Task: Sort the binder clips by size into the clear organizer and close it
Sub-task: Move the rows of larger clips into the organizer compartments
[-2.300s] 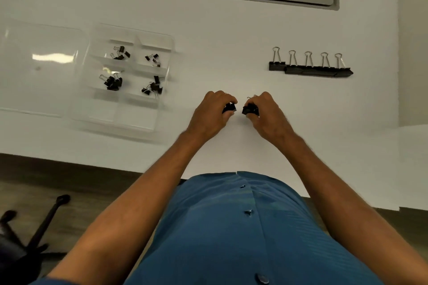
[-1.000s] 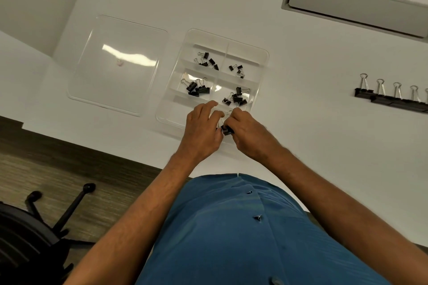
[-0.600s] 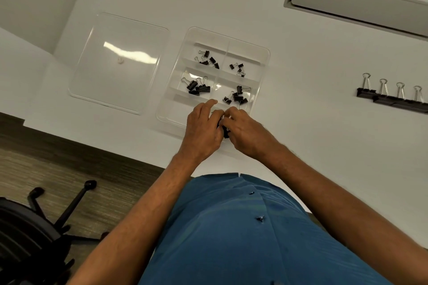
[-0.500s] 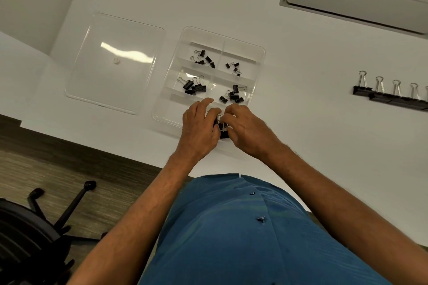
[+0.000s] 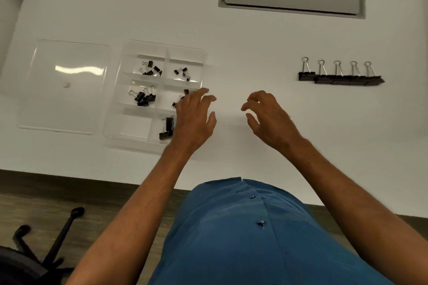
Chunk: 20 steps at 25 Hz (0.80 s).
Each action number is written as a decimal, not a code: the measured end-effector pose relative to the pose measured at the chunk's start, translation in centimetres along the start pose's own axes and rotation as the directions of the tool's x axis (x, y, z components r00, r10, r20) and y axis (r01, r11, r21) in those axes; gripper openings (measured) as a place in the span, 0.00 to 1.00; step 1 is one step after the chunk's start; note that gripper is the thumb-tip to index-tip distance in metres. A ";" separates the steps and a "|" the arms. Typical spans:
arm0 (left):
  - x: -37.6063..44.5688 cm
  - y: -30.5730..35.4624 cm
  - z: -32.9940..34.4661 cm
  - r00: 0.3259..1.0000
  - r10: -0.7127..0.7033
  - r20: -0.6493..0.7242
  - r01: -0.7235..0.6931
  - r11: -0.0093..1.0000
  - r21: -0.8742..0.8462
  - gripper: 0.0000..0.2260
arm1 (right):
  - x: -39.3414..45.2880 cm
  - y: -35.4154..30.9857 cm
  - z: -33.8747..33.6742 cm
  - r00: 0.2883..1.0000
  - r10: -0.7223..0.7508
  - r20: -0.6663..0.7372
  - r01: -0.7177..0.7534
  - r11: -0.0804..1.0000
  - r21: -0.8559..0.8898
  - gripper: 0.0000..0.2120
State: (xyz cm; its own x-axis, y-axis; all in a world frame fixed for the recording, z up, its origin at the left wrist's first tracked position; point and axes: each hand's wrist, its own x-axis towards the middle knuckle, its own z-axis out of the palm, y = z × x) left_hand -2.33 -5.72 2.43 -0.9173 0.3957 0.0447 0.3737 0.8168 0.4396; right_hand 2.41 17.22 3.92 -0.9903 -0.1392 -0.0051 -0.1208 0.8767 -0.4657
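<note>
Left hand (image 5: pixel 194 120) spread over organizer (image 5: pixel 129 90), right hand (image 5: pixel 268 118) loosely curled, both empty

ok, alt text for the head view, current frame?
Both hands, left and right, hover open and empty over a white table, the left above the near right corner of a clear organizer holding sorted black clips. Its lid lies to the left; a row of five large clips sits to the right.
</note>
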 end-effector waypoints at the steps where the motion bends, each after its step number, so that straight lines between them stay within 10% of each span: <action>1: 0.7 1.2 0.5 1.000 0.030 0.005 -0.030 0.999 -0.012 0.17 | -0.6 1.5 -0.7 1.000 0.023 -0.014 -0.023 1.000 0.005 0.10; 20: 15.6 19.7 12.6 0.929 0.265 0.258 -0.258 0.964 -0.060 0.17 | -6.5 28.4 -11.0 0.850 0.518 -0.098 -0.514 0.856 0.062 0.22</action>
State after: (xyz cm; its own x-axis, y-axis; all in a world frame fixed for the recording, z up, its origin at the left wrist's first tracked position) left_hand -7.53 21.82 0.43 -0.7182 0.6919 -0.0733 0.5885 0.6603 0.4665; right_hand 4.69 48.10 0.46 -0.9110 0.3807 -0.1587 0.4099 0.7929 -0.4508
